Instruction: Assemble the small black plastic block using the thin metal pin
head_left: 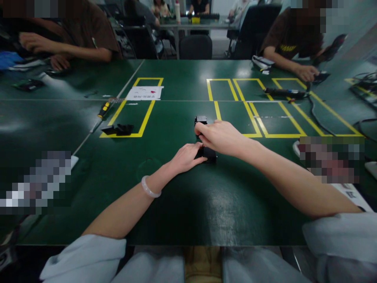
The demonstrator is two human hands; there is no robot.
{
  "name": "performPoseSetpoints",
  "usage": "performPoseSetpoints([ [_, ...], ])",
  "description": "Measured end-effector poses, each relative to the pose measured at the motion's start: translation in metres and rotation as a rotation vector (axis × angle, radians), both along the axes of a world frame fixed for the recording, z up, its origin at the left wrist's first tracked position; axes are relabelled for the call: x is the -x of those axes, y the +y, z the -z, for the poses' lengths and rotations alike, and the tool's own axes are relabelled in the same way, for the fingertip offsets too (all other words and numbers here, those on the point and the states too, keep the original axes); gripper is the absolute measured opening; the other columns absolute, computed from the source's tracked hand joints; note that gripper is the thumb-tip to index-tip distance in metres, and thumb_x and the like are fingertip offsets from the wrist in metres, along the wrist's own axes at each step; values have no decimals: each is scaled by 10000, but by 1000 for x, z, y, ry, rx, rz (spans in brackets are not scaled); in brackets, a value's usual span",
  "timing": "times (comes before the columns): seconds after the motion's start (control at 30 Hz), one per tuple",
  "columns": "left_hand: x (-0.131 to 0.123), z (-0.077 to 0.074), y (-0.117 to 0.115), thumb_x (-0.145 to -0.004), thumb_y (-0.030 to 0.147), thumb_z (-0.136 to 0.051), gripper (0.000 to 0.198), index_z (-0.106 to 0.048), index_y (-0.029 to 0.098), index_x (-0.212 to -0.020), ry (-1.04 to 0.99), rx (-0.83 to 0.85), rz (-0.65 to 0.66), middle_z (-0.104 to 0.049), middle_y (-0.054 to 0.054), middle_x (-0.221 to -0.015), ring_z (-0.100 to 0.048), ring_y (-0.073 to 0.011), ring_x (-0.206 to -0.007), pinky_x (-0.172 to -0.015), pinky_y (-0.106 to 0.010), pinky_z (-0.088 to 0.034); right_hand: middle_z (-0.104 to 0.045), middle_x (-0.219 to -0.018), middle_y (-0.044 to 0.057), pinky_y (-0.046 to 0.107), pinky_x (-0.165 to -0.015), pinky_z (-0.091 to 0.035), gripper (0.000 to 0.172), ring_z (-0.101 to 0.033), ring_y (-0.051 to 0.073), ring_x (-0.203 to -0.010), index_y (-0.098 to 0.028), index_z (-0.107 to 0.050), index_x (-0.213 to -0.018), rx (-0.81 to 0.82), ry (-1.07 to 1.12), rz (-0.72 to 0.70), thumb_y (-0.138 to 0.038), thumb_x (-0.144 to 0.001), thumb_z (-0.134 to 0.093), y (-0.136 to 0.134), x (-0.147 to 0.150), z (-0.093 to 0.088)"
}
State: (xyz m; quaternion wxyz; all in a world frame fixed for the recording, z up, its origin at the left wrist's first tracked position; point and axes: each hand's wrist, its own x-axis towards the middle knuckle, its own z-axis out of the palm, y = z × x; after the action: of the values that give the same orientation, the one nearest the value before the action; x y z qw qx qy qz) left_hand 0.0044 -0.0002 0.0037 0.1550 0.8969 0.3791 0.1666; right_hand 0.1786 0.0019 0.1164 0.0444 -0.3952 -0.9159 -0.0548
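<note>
Note the left taped outline (147, 118) on the desk (179, 212): a printed sheet (144, 93) lies across its far part, and a black bracket (119, 129) sits at its near-left corner, overlapping the tape. A yellow-and-black screwdriver (104, 110) lies just beside its left line. A black corded tool (284, 93) lies across the outlines at right.

Your fingers cover part of the upper black part (201, 119) and the left end of the lower black block (209, 153); whether the two are joined cannot be determined. The flat objects at the left (44, 181) and right (330, 161) are obscured by pixelation.

Your left hand (190, 157) clamps the lower block's left end between thumb and fingers, palm down. Your right hand (220, 135) grips the upper part with curled fingers, its forearm entering from the right. Both pieces are in front of you, near the desk's middle.
</note>
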Motion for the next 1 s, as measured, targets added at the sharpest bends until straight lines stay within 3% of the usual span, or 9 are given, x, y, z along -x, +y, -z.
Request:
performPoseSetpoints([
  [0.13,1,-1,-1,-927,428,-589,340,-542,155,-1124,-10,14,-7,-657,-116,-1106,-636,-304,-1038,-909,-424,-484,-692,-833,53,284,-618,-280,262,-562,158,-656,-177,-580,-1071,-21,96,-12,-224,-917,-373,-3,-8,-1],
  [0.3,1,-3,-3,-936,407,-586,349,-504,177,-1185,-30,39,-2,-644,-88,-1144,-625,-277,-1049,-918,-417,-472,-629,-688,20,277,-599,-291,282,-522,157,-590,-177,-586,-1050,-67,284,176,-271,-915,-357,-10,-32,4],
  [0.47,2,-3,-3,-942,421,-568,353,-494,190,-1198,-26,54,-10,-637,-81,-1164,-615,-272,-1069,-927,-413,-465,-628,-703,21,260,-605,-332,277,-541,141,-577,-166,-576,-1044,-23,454,307,-258,-901,-356,-16,-55,18],
  [1.0,5,-3,-4,-948,463,-543,404,-490,197,-1247,-13,61,-24,-623,-86,-1215,-600,-274,-1108,-941,-408,-468,-644,-732,25,267,-610,-308,304,-530,146,-605,-178,-569,-1078,2,411,324,-302,-929,-335,-9,-55,35],
])
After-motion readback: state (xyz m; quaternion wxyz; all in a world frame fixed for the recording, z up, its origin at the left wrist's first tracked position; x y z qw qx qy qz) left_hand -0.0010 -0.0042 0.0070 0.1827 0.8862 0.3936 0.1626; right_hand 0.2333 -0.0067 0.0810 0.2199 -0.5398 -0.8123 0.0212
